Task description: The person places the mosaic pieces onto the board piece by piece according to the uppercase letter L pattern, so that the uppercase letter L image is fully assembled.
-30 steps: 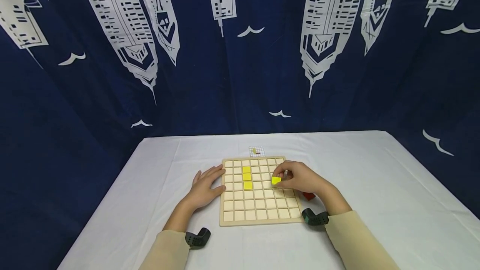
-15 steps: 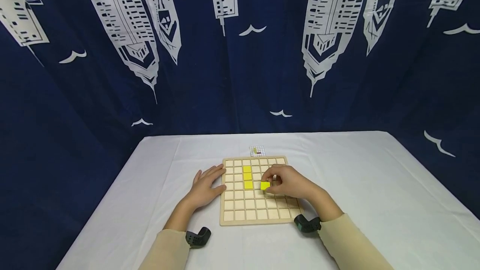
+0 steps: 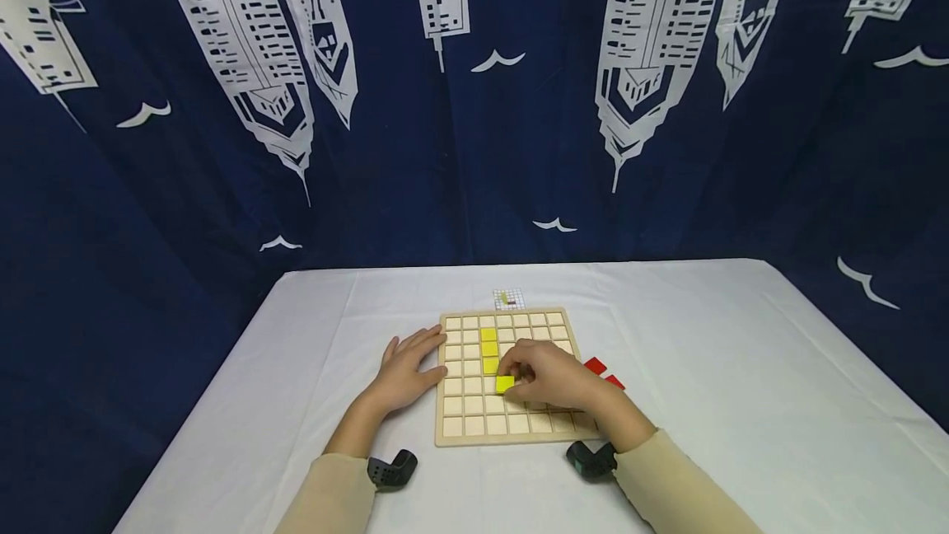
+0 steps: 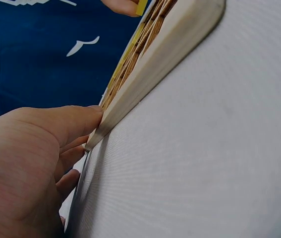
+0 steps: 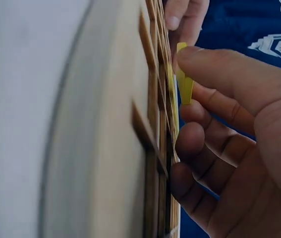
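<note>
A wooden grid board (image 3: 474, 438) lies on the table, with three yellow square tiles (image 3: 489, 349) seated in one column of its cells. My right hand (image 3: 552, 377) pinches another yellow tile (image 3: 505, 385) between thumb and fingertips, just below and right of that column. In the right wrist view, the pinched tile (image 5: 186, 74) stands close over the grid, seen edge-on. At the board's left edge, my left hand (image 3: 404, 373) lies with fingers extended. The left wrist view has its thumb (image 4: 83, 121) against the wooden rim (image 4: 165, 59).
Two red tiles (image 3: 595, 366) rest right of the board, partly behind my right forearm. Beyond the far edge sits a small card (image 3: 508, 299) printed with a coloured grid. A white cloth (image 3: 356, 303) covers the table, and a dark blue patterned curtain (image 3: 460, 213) hangs behind.
My right hand has carried the pinched yellow tile left and nearer across the board, toward the yellow column. The red tiles have come into fuller view. My left hand has stayed put.
</note>
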The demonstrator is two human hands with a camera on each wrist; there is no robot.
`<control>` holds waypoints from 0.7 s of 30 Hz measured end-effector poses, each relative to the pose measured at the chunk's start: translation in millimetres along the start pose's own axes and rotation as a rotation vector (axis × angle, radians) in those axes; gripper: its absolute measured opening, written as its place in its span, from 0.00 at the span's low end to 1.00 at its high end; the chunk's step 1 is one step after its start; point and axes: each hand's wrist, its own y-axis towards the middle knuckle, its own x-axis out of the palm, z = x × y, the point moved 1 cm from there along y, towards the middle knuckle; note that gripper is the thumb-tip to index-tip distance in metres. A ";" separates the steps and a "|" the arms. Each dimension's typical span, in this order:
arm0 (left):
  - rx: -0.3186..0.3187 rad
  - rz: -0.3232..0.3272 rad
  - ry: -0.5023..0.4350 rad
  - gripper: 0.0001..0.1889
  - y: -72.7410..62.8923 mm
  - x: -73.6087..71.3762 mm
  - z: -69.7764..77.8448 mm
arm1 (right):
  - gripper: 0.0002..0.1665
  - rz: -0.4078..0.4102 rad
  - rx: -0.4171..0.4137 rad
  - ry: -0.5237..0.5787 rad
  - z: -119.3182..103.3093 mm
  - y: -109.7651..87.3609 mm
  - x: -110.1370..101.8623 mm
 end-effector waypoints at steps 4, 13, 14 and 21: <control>-0.001 0.002 0.000 0.29 -0.7 0.4 -0.5 | 0.12 0.025 -0.016 -0.065 -1.9 1.2 4.6; -0.007 0.005 0.001 0.29 -1.1 1.4 -0.8 | 0.14 0.089 0.032 -0.147 -1.5 3.0 12.4; -0.006 0.007 0.001 0.29 -1.1 1.5 -0.9 | 0.14 0.094 0.034 -0.147 -1.7 3.2 13.0; -0.003 0.005 0.000 0.29 -0.8 1.1 -0.9 | 0.12 0.095 0.030 -0.104 -3.4 3.9 16.2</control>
